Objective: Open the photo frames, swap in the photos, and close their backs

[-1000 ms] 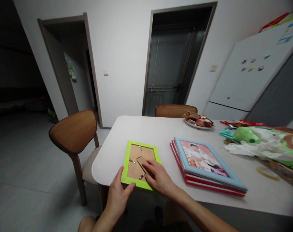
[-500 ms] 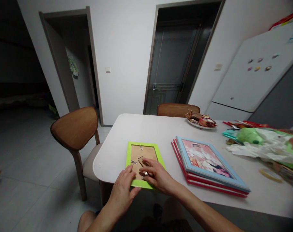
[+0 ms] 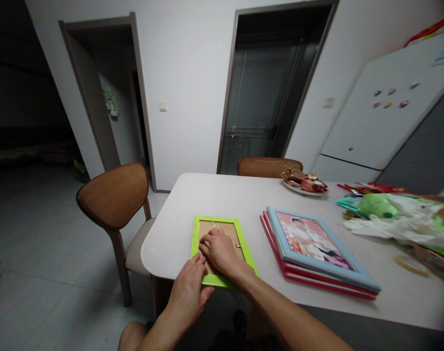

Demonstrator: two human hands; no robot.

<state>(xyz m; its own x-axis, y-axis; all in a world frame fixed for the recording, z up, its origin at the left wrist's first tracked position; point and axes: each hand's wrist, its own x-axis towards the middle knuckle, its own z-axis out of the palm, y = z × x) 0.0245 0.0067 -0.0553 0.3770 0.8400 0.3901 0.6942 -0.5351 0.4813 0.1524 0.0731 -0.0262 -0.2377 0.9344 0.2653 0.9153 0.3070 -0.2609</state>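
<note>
A lime green frame lies back side up at the table's near edge, with a brown backing board inside it. Small metal clips show at the board's top and right side. My left hand rests on the frame's lower left corner, thumb apart from the fingers. Over the left part of the board, my right hand has its fingers bent together and pressed down near the left rim; whatever is under the fingertips is hidden.
Right of the green frame, a light blue picture frame lies on red frames. Farther right are a plate of snacks, a green plush item, white wrapping and a tape roll. Chairs stand left and behind.
My right hand has moved left and up across the board, and its fingers have drawn closer together. The right clip now shows, while the left clip is covered. My left hand has barely moved.
</note>
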